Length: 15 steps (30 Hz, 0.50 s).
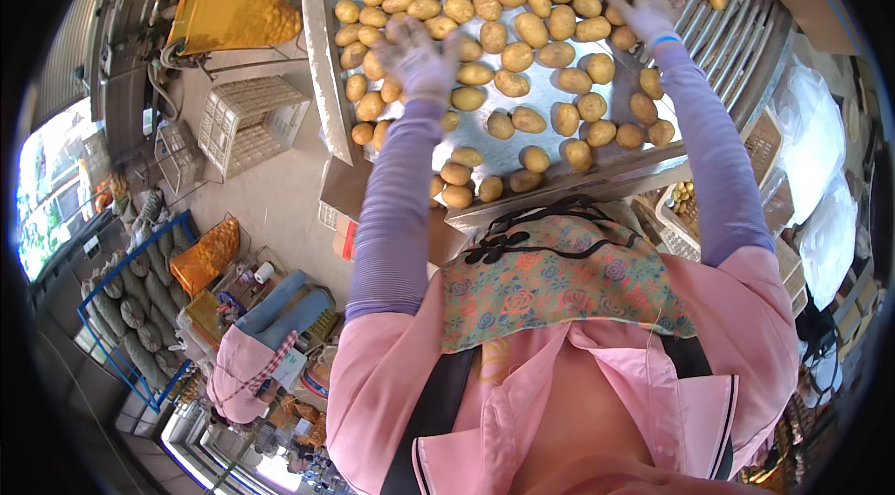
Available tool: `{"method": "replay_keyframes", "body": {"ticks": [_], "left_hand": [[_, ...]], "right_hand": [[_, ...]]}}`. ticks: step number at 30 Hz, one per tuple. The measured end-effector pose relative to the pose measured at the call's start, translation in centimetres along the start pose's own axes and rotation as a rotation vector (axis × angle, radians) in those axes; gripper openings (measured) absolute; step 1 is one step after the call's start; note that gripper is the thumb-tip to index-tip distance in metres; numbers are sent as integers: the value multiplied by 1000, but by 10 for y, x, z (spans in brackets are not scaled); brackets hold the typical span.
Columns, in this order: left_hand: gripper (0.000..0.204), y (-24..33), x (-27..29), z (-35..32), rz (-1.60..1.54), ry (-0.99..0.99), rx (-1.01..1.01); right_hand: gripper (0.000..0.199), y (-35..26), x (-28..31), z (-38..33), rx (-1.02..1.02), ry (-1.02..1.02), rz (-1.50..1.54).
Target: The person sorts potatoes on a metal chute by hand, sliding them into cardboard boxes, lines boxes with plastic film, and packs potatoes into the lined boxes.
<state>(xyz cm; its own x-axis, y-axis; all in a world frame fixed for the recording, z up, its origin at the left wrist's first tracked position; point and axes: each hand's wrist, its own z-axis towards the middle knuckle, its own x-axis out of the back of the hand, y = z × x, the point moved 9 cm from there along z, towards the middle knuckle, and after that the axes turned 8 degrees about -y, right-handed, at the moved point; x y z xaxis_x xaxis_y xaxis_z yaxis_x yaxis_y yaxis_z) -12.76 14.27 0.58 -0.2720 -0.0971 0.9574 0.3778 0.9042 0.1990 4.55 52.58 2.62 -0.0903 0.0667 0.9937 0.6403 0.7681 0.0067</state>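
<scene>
Many yellow potatoes (512, 83) lie on a shiny metal sorting table (494, 127), packed closely at the far side and more loosely near me. My left hand (421, 64) reaches over the left part of the table, fingers spread among the potatoes and a little blurred. At the far right, my right hand (646, 8) is stretched out with its fingers apart, touching or just above potatoes next to the metal rollers (736, 38). Neither hand appears to grip a potato. Purple sleeves cover both forearms.
A raised metal edge (326, 57) bounds the table's left side. Beyond it stand a plastic crate (247, 127) and a yellow mesh sack (228, 18) of potatoes. Crates and white plastic bags (811, 141) are at the right. Another person (247, 364) works at lower left.
</scene>
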Motion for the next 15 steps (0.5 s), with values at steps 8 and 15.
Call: {"method": "replay_keyframes", "body": {"ticks": [8,15], "left_hand": [[83,81,-25,-115,47,-28,-542],[74,-66,-5,-210,38,-30,-457]], "right_hand": [[67,-159,-7,-87,490,-114,-129],[67,-192,-5,-225,871,-289,-1]]}}
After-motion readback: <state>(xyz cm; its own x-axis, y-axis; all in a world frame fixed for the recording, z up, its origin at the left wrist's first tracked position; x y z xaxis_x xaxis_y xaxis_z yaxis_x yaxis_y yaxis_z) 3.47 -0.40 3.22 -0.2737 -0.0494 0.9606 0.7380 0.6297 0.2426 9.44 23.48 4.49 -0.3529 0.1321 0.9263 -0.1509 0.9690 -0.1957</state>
